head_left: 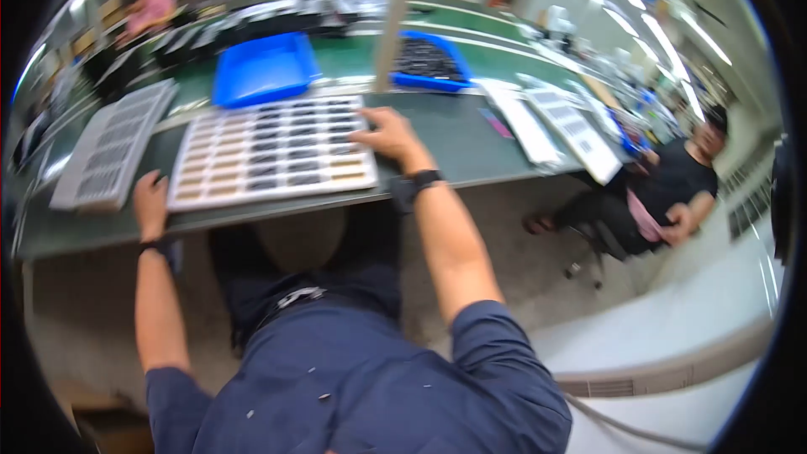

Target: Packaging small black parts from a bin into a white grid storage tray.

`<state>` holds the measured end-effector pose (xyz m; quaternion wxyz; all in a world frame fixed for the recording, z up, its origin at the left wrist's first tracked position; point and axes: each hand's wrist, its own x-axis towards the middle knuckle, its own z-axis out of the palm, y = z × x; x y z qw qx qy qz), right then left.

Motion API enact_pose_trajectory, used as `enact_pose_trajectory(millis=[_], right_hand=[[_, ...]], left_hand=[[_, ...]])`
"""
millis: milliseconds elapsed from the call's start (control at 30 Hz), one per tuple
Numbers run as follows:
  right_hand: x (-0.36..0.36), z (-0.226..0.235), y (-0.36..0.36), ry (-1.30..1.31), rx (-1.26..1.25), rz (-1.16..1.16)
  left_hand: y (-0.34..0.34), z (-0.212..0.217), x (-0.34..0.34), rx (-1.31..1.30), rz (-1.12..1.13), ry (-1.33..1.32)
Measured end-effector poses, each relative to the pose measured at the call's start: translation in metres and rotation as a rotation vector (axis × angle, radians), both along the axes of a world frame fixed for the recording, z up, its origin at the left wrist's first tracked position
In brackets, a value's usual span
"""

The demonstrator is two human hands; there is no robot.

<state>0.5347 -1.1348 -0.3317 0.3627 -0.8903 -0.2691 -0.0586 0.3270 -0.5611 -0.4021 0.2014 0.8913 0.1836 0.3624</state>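
Note:
A white compartment tray [277, 199] lies on the green table in front of me. Its left columns show tan slots, while many cells toward the right hold small black pieces [304, 154]. My right hand [388, 133] reaches over the tray's right edge, thumb and forefinger apart above the outermost cells. I make out nothing held in it, though blur hides small detail. Beside the tray's lower left corner, my left hand [150, 200] rests at the table edge with loosely bent fingers and no visible object.
Left of the tray lies a stack of similar trays [113, 147]. Behind stand a blue bin [265, 67] and another blue bin [458, 59] of black pieces, with a post [392, 25] between. White trays [576, 130] lie to the right, near a seated person [672, 185].

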Motion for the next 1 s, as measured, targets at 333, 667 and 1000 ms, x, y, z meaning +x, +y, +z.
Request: enact_pose_trajectory(millis=[333, 667, 1000], right_hand=[[0.000, -0.009, 0.005, -0.058, 0.042, -0.013], [0.009, -0.013, 0.009, -0.130, 0.029, 0.000], [0.000, -0.013, 0.007, -0.181, 0.077, 0.015]], left_hand=[[0.028, -0.014, -0.002, -0.036, 0.025, 0.056], [0.062, -0.015, 0.000, -0.018, 0.005, 0.173], [0.059, -0.011, -0.021, 0.025, -0.027, 0.268]])
